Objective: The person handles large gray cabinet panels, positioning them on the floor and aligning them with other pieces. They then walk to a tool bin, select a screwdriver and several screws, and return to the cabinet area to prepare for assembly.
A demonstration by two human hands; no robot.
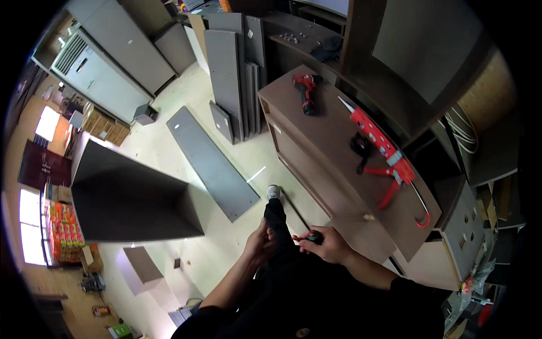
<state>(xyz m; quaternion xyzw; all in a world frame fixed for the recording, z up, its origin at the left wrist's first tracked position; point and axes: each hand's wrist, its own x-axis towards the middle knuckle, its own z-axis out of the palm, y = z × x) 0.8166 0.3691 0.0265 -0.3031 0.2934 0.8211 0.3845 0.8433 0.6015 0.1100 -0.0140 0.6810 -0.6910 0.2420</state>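
Note:
My right hand [332,245] grips the black and red handle of a long screwdriver [311,235], whose thin dark shaft runs up and left toward my grey shoe [273,192]. My left hand [261,242] rests curled against my dark trouser leg just left of the handle; I cannot tell if it holds anything. A brown cabinet [327,152] stands directly right of my hands. On its top lie a red caulking gun [384,152] and a red and black cordless drill [305,90].
A grey panel [212,164] lies flat on the pale floor ahead. More grey panels [231,73] lean upright behind it. A large open dark box [124,192] sits on the left. Shelving and cables fill the right side; tall grey cabinets [107,62] stand far left.

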